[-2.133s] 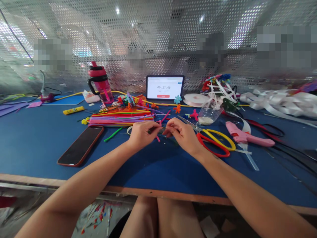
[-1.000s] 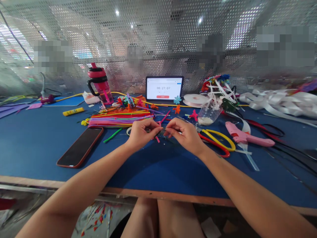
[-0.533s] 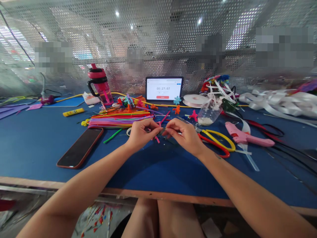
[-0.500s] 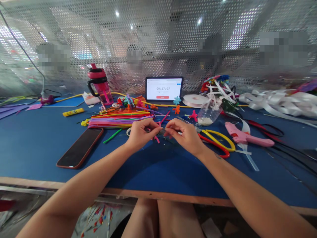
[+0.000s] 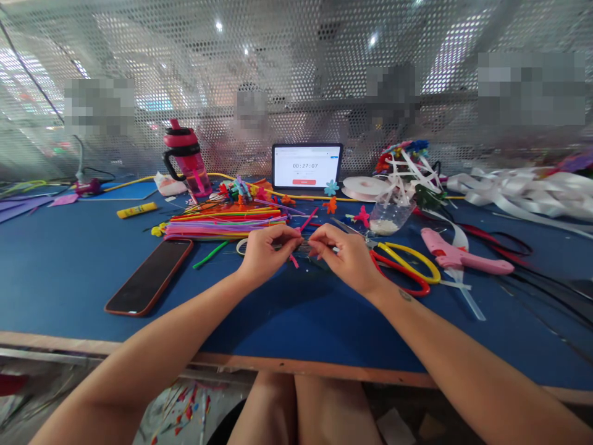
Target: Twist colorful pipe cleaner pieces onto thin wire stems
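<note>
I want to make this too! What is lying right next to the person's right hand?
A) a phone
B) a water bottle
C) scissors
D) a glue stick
C: the scissors, with yellow and red handles, lie on the table right beside the right hand.

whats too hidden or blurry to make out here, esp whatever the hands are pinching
Head view, the only one:
What the left hand and right hand pinch: mostly hidden by their fingers.
Pale ring: partly covered by the left hand.
Tablet: small text too tiny.
Person: blurred behind the perforated mesh.
</note>
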Available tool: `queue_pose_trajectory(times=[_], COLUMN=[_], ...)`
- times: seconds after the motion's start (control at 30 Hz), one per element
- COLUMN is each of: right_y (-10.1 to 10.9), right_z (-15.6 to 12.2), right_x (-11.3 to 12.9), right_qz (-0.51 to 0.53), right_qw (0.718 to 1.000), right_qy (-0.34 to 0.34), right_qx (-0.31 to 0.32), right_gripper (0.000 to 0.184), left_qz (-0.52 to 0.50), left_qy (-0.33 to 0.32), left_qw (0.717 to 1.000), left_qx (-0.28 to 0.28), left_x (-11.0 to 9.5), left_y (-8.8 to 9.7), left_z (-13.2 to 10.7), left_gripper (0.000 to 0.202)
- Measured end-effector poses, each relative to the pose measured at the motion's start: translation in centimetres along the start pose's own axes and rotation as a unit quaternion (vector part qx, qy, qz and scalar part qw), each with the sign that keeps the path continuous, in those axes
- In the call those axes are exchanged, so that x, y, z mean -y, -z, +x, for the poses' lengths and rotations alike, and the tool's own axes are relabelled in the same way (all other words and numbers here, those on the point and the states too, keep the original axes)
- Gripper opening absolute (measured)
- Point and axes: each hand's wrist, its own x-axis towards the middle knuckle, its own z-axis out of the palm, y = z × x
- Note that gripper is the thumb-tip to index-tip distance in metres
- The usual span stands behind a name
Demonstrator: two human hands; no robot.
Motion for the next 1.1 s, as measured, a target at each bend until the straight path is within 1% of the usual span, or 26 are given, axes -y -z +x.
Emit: queue_pose_trajectory(times=[0.13,0.23,0.27,0.37,0.4,0.53,0.67,0.73,0.8,0.87,0.97,1.1], right_y=[-0.09,-0.10,-0.08,-0.02,-0.01,-0.05,-0.02,0.03,0.08,0.14,0.32,0.61], right_z=[-0.08,-0.04,-0.01,0.11,0.14,0.10,0.02,0.03,0.05,0.06,0.03,0.10], right_x=[0.09,0.04,-0.01,-0.21,-0.27,-0.27,-0.01,-0.02,-0.17,-0.36,-0.53,-0.44], right_qz=[-0.012,-0.012,-0.011,-0.015,-0.019,-0.045,-0.081,-0.121,-0.166,-0.199,-0.219,-0.212], right_qw=[1.000,1.000,0.999,0.999,0.999,0.998,0.993,0.985,0.976,0.971,0.969,0.973], right_qy=[0.009,0.014,0.015,0.014,0.014,0.025,0.061,0.094,0.118,0.119,0.103,0.083], right_qx=[-0.006,-0.021,-0.026,-0.031,-0.031,-0.034,-0.063,-0.078,-0.078,-0.065,-0.048,-0.036], right_gripper=[0.011,0.012,0.015,0.037,0.039,0.031,0.020,0.013,0.012,0.016,0.019,0.020], left_qz=[-0.005,-0.052,-0.073,-0.122,-0.129,-0.128,-0.118,-0.107,-0.089,-0.059,0.003,0.035], left_qy=[0.013,0.042,0.052,0.075,0.080,0.084,0.074,0.066,0.056,0.034,-0.016,-0.046], left_qw=[1.000,0.998,0.996,0.990,0.988,0.988,0.990,0.992,0.994,0.997,0.999,0.998], left_qx=[0.002,0.010,0.011,0.000,-0.004,-0.001,0.011,0.024,0.037,0.039,0.028,0.019], left_x=[-0.10,0.01,0.06,0.12,0.12,0.12,0.13,0.01,-0.16,-0.30,-0.29,-0.01], left_y=[0.13,0.15,0.14,0.11,0.10,0.14,0.07,-0.04,-0.17,-0.23,-0.14,0.16], left_z=[0.09,0.19,0.22,0.31,0.34,0.36,0.21,0.08,-0.02,-0.05,0.03,0.24], left_gripper=[0.014,0.016,0.016,0.017,0.017,0.018,0.017,0.016,0.015,0.012,0.009,0.015])
